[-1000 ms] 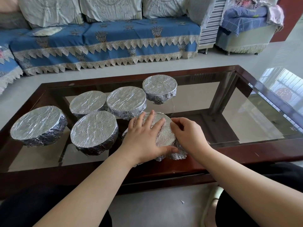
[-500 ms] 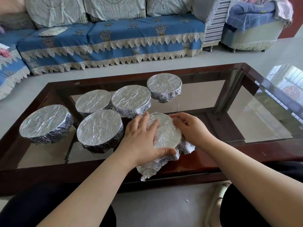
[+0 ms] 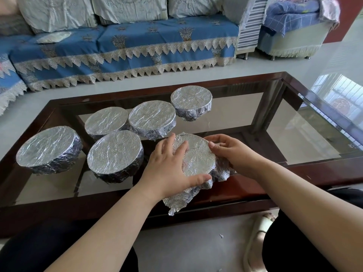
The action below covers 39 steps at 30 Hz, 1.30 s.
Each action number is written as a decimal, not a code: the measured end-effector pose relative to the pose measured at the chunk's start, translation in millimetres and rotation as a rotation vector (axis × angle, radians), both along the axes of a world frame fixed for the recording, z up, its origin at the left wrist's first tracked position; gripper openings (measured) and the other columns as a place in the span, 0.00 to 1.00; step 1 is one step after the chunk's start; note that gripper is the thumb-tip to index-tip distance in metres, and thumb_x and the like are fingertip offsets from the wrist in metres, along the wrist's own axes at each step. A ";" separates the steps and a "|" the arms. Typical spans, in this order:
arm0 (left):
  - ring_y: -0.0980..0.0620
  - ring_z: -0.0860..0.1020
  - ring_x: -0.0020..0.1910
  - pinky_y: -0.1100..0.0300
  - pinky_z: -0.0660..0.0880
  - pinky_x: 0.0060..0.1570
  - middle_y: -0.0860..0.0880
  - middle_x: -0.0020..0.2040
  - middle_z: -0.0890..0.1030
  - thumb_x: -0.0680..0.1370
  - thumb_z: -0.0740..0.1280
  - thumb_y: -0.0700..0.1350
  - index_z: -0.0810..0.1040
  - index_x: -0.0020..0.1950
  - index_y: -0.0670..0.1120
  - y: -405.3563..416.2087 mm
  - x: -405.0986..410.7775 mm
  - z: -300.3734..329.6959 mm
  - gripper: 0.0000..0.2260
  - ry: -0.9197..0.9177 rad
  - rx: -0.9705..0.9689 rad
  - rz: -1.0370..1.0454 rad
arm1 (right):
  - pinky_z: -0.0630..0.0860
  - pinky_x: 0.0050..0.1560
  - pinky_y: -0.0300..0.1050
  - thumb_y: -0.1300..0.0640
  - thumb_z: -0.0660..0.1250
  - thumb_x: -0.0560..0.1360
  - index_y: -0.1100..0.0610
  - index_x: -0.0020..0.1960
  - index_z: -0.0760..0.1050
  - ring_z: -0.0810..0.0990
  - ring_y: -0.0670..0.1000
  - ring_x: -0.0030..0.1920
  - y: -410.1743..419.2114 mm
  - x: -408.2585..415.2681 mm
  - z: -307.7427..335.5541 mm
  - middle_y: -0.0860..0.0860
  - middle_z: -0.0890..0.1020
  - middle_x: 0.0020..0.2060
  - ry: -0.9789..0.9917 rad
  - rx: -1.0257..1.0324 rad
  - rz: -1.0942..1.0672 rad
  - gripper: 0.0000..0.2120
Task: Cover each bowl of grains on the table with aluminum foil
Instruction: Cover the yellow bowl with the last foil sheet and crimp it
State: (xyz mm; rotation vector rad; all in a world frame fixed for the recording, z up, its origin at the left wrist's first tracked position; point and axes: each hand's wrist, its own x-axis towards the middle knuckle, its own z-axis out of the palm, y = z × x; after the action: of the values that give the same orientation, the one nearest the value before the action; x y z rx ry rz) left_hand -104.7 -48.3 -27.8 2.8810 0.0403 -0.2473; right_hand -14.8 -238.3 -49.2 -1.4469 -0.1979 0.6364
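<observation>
Bowls wrapped in aluminum foil stand on the glass table (image 3: 294, 122), six of them, and we work on the sixth bowl (image 3: 198, 154), which is at the near edge of the table, in front of us. Our left hand (image 3: 169, 169) lies flat on its foil top with the fingers straight and spread; it presses the sheet and grasps nothing, while the thumb reaches along the near rim. Our right hand (image 3: 229, 152) is at the right side of this bowl, and its curled fingers pinch the foil at the rim. A loose foil flap (image 3: 176, 203) hangs from the near side of the bowl over the wooden frame of the table.

The five other covered bowls are to the left and behind: the far bowl (image 3: 191, 101), the middle bowl (image 3: 152, 118), one behind-left bowl (image 3: 106, 121), the near-left bowl (image 3: 115, 154) and the leftmost bowl (image 3: 48, 147). Behind the table is a sofa (image 3: 127, 46) with a blue cover. A slipper (image 3: 257, 232) is on the floor under our right arm.
</observation>
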 end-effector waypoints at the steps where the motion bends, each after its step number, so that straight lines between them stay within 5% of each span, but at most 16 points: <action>1: 0.46 0.37 0.78 0.43 0.45 0.75 0.52 0.80 0.37 0.66 0.57 0.79 0.46 0.81 0.57 -0.5 -0.2 -0.3 0.50 -0.003 0.001 0.001 | 0.80 0.34 0.43 0.61 0.65 0.78 0.63 0.59 0.76 0.83 0.51 0.36 1.2 0.4 0.0 0.60 0.82 0.43 0.093 0.087 -0.014 0.11; 6: 0.46 0.37 0.78 0.43 0.45 0.75 0.52 0.80 0.37 0.66 0.56 0.79 0.46 0.81 0.56 -1.4 -0.8 -0.9 0.50 -0.009 0.003 0.012 | 0.82 0.45 0.49 0.60 0.67 0.71 0.69 0.60 0.76 0.84 0.56 0.41 5.4 4.3 -2.5 0.60 0.83 0.44 0.264 0.192 -0.007 0.19; 13: 0.46 0.39 0.79 0.43 0.45 0.75 0.51 0.81 0.39 0.65 0.55 0.80 0.47 0.81 0.56 -1.2 0.2 -2.9 0.51 -0.035 0.005 0.019 | 0.81 0.38 0.46 0.54 0.67 0.73 0.65 0.47 0.78 0.83 0.53 0.34 8.9 3.2 -10.0 0.57 0.83 0.36 0.240 0.139 -0.104 0.13; 19: 0.45 0.40 0.78 0.44 0.46 0.76 0.51 0.81 0.40 0.61 0.51 0.82 0.48 0.81 0.55 -1.5 0.4 -5.1 0.54 -0.056 -0.001 0.024 | 0.81 0.39 0.47 0.54 0.67 0.77 0.66 0.51 0.77 0.82 0.56 0.36 15.5 -5.0 -13.7 0.59 0.83 0.38 0.227 0.124 -0.250 0.14; 24: 0.45 0.40 0.78 0.44 0.45 0.76 0.51 0.81 0.39 0.63 0.52 0.80 0.48 0.81 0.55 -1.6 0.1 -5.7 0.52 -0.058 0.002 0.026 | 0.79 0.50 0.57 0.53 0.69 0.77 0.67 0.53 0.78 0.81 0.59 0.41 20.8 -6.5 -11.5 0.62 0.81 0.43 0.189 0.056 -0.320 0.16; 28: 0.45 0.40 0.78 0.44 0.45 0.76 0.51 0.81 0.39 0.64 0.54 0.80 0.48 0.81 0.55 -2.2 0.1 -5.3 0.51 -0.053 0.001 0.026 | 0.79 0.45 0.52 0.54 0.68 0.78 0.68 0.58 0.78 0.81 0.58 0.40 22.9 -6.2 -8.5 0.62 0.82 0.45 0.203 0.028 -0.308 0.17; 39: 0.45 0.40 0.79 0.44 0.45 0.76 0.50 0.81 0.39 0.63 0.52 0.81 0.48 0.81 0.55 -0.8 1.2 -8.7 0.52 -0.063 0.008 0.026 | 0.75 0.30 0.42 0.62 0.66 0.78 0.59 0.42 0.75 0.76 0.49 0.29 25.6 0.2 -13.4 0.54 0.78 0.33 0.170 0.037 -0.285 0.06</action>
State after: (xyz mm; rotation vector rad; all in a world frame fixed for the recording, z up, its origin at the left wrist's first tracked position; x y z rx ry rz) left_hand -103.5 -49.1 -36.4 2.8925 0.0667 -0.1517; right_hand -14.6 -212.8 -62.6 -1.3463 0.1272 0.5152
